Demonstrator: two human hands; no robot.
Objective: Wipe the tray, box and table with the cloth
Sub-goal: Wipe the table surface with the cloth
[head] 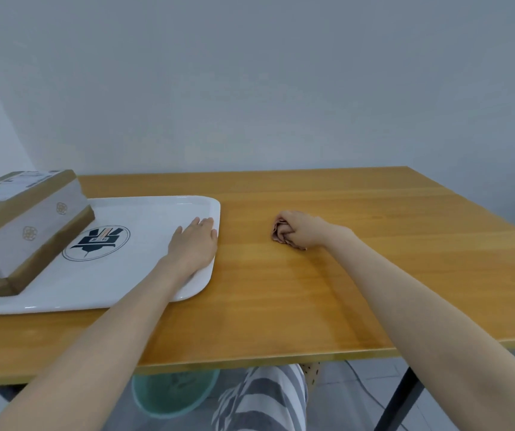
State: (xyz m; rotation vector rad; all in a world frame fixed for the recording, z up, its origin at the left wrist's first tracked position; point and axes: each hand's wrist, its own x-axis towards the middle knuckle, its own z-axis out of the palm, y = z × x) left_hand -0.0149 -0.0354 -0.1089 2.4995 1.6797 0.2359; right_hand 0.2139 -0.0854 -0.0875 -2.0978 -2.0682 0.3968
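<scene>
Pinkish-brown cloth (281, 234), bunched into a small wad, sits on the wooden table (327, 300) a little way right of the tray (144, 209), not touching it. The right hand (301, 233) is curled tightly round it, knuckles up, pressing it onto the wood. The left hand (192, 244) lies flat with straight fingers on the white tray's right end, fingertips close to the rim, holding nothing. A white-and-tan box (26, 225) with gold emblems stands on the tray's left part, and a dark round logo shows between it and the left hand. Bare wood runs from the cloth back to the wall-side edge, right to the side edge, and forward to the near edge
</scene>
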